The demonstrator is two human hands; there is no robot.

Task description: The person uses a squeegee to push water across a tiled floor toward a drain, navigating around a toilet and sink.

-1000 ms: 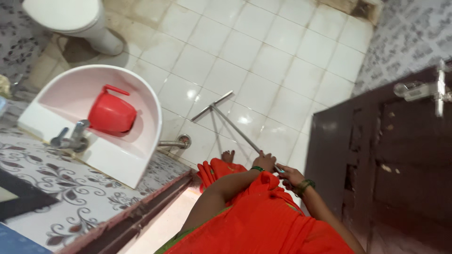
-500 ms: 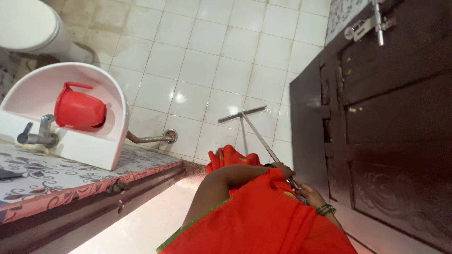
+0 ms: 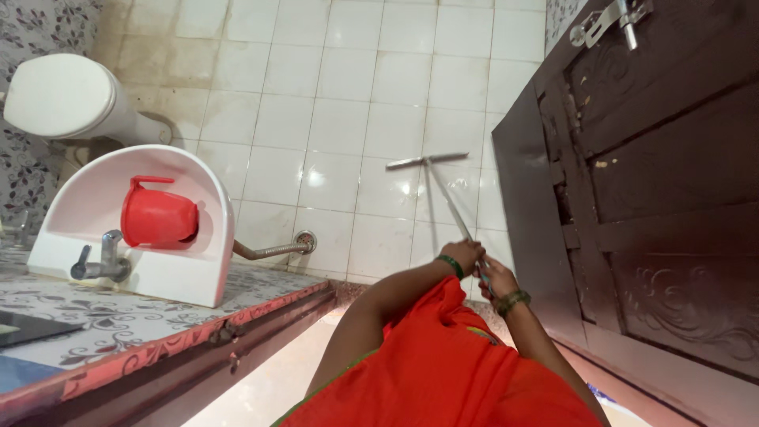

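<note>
1. This is a home bathroom: a white ceramic toilet [image 3: 67, 95] stands in the corner on a floor of glossy white square tiles [image 3: 348, 87].
2. A white wall-mounted washbasin [image 3: 146, 229] with a metal tap [image 3: 99, 261] holds a red plastic mug [image 3: 158, 215].
3. Grey floral-patterned tiles [image 3: 39, 32] cover the wall.
4. A dark brown carved wooden door [image 3: 656, 198] carries a metal latch [image 3: 609, 20].

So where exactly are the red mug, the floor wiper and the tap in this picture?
red mug [image 3: 158, 215], head view, on the middle of its side, lying in the basin.
floor wiper [image 3: 428, 161], head view, on its blade, where the handle joins.
tap [image 3: 107, 257], head view, on its metal body.
</note>
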